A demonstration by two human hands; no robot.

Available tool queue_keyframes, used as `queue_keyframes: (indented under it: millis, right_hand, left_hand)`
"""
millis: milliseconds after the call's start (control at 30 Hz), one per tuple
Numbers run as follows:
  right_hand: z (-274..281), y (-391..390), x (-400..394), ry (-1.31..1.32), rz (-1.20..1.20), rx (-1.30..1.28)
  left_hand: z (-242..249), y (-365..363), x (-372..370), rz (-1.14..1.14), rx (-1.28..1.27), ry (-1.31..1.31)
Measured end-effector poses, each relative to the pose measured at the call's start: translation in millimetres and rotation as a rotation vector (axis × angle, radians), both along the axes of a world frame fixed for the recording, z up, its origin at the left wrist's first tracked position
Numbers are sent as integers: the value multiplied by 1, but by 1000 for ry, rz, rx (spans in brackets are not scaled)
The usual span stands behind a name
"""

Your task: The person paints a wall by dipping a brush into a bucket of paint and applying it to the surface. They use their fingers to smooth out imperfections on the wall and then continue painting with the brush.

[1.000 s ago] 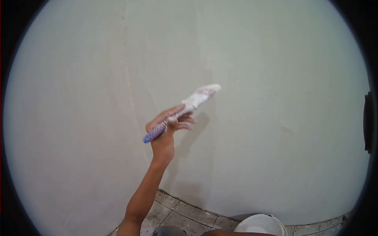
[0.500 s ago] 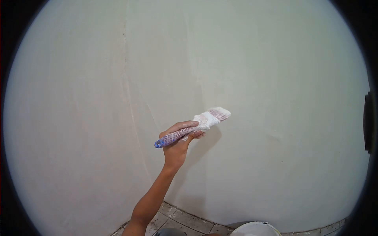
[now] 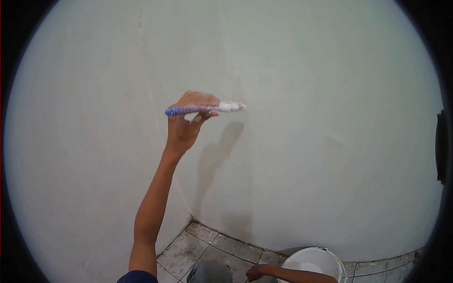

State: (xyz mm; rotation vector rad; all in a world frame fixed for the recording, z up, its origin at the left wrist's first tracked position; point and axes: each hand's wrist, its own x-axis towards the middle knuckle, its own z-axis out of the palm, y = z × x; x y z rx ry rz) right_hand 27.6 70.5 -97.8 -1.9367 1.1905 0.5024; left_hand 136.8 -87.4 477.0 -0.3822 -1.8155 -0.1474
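Observation:
My left hand is closed round the patterned handle of a paintbrush, whose blue end points left. White paint covers the brush head, which points right towards the pale wall. Whether the bristles touch the wall cannot be made out; a shadow of hand and brush falls just below them. Low in the view, my right hand hangs by my knee with its fingers curled in and nothing visible in it. Right beside it stands a white bucket, partly hidden by my right forearm.
Grey floor tiles with pale specks run along the foot of the wall. A wall corner meets the floor at the lower left of centre. My grey-clad knee shows at the bottom edge. A dark object is at the far right.
My left hand has moved up and left with the brush, which has turned nearly level. My right hand and forearm have come into view, and more of the floor and bucket shows.

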Motion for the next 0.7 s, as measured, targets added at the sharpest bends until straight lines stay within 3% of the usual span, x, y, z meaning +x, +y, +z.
queue_keyframes:
  millis: [67,233,367,500,600,667,700]
  right_hand:
    - [22,-1,0,-4,48,3]
    - [7,-7,-10,-67,30,-57]
    - [-27,-4,-20,-53,55,-71]
    - [18,-1,-16,-90,-47,-80]
    - [43,-1,-11,-26,-58,32]
    - [9,-7,-8,22,-132,154]
    - [-12,-6,-9,-55,-108,65]
  left_hand:
    - [12,-15,-6,-57,47,-27]
    - [32,-41,-29,-77,-18,52]
    - [81,-36,-53,-124,-7,211]
    - [150,-44,-74,-68,-130,449]
    - [190,-50,-81,154,-149,632]
    - [208,-57,-92,-88,-203,605]
    - [212,-58,-94,-209,-232,587]
